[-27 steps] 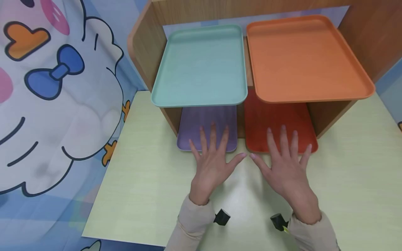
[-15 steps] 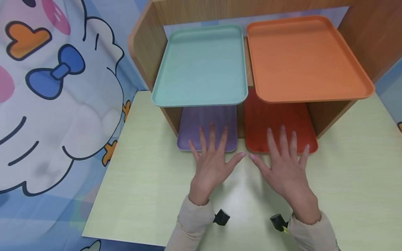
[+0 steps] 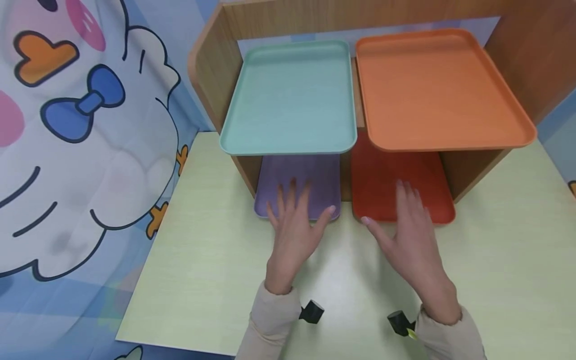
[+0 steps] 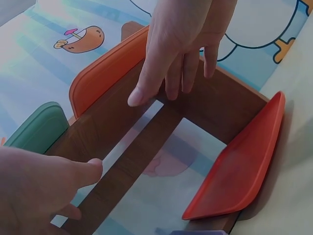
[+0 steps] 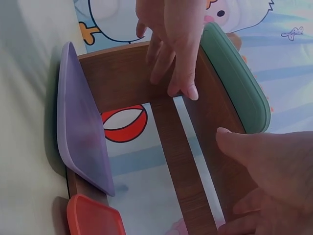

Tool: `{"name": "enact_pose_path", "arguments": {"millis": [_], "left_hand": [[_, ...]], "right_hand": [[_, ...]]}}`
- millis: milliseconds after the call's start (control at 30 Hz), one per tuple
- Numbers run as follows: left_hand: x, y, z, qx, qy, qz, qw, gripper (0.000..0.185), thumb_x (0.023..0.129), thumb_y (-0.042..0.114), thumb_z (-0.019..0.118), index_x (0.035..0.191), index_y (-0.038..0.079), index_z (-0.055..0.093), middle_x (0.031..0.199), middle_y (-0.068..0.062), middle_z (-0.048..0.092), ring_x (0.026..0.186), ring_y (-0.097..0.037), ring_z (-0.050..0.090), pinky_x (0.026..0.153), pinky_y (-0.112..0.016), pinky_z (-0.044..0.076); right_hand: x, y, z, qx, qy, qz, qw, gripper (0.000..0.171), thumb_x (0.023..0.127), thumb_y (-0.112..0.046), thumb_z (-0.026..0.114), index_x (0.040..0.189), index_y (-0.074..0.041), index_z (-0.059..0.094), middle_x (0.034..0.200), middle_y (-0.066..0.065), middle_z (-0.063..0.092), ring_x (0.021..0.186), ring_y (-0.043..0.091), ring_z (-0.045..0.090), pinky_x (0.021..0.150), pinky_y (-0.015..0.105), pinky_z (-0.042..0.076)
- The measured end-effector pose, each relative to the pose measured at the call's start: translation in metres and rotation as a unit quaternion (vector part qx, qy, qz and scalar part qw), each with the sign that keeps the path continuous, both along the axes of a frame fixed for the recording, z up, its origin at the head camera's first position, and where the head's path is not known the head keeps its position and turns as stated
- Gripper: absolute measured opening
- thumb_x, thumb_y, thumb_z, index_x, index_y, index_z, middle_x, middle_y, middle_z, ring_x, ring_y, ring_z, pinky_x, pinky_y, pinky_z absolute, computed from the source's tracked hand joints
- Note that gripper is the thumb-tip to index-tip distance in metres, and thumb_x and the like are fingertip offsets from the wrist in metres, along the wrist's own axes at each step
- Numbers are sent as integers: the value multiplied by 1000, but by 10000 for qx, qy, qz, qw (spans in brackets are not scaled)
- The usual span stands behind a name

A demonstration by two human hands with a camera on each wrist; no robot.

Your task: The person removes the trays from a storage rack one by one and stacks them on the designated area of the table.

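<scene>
My left hand (image 3: 293,237) hovers palm down with spread fingers in front of the lower left compartment, its fingertips overlapping the purple tray (image 3: 324,175) in the head view. To its right, my right hand (image 3: 414,245) holds its fingers straight and close together, thumb out to the side, over the front of the red tray (image 3: 382,175). Nothing is in either hand. A mint green tray (image 3: 292,97) and an orange tray (image 3: 445,90) lie side by side on the upper level of a wooden shelf (image 3: 216,65). Both hands also show in each wrist view.
The shelf stands on a pale table (image 3: 193,270), with its side panels and middle divider between the trays. A blue cloth backdrop (image 3: 135,240) with cartoon figures hangs at the left and behind. A small black camera (image 3: 312,312) sits at the left wrist.
My left hand has shifted slightly left, its thumb now over the purple tray's edge. The right hand's fingers, spread before, have drawn together. The head view has tilted a little.
</scene>
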State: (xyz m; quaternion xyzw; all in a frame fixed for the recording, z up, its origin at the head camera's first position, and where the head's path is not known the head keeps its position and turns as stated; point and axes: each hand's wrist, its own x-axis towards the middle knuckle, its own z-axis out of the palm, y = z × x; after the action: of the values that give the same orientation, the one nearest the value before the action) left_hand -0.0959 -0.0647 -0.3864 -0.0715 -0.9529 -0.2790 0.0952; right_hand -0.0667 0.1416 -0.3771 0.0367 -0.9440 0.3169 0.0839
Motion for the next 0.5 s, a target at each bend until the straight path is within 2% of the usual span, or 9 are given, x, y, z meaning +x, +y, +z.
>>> {"name": "enact_pose_path", "arguments": {"millis": [133,233,367,500], "left_hand": [[-3,-6,-1,483,276,81,9984,65,92,48,58,144,15,39,152,-15,33,142,-40,22,108,-70,15],[-5,-10,-3,968,508,93,9940,63,91,41,63,141,10,41,146,-15,42,137,-38,33,108,-63,24],[-9,-15,-6,1660,702,195,9834,59,91,34,65,138,6,43,138,-15,49,130,-33,43,106,-50,36],[-15,-24,-8,2269,816,491,9693,56,92,29,64,137,2,43,136,-17,49,127,-32,46,104,-46,41]], "right_hand": [[1,0,5,-535,35,-117,9985,88,91,-40,63,152,-3,12,156,22,20,142,44,21,109,64,25],[2,1,9,-886,-43,-251,9957,84,93,-41,60,153,-6,13,157,19,21,141,41,24,106,64,31],[3,2,12,-1180,3,-432,9921,80,93,-40,59,153,-9,15,156,17,24,140,40,27,104,65,33],[2,3,15,-1485,99,-588,9871,77,93,-38,59,153,-13,17,157,12,26,140,38,28,103,65,35]]}}
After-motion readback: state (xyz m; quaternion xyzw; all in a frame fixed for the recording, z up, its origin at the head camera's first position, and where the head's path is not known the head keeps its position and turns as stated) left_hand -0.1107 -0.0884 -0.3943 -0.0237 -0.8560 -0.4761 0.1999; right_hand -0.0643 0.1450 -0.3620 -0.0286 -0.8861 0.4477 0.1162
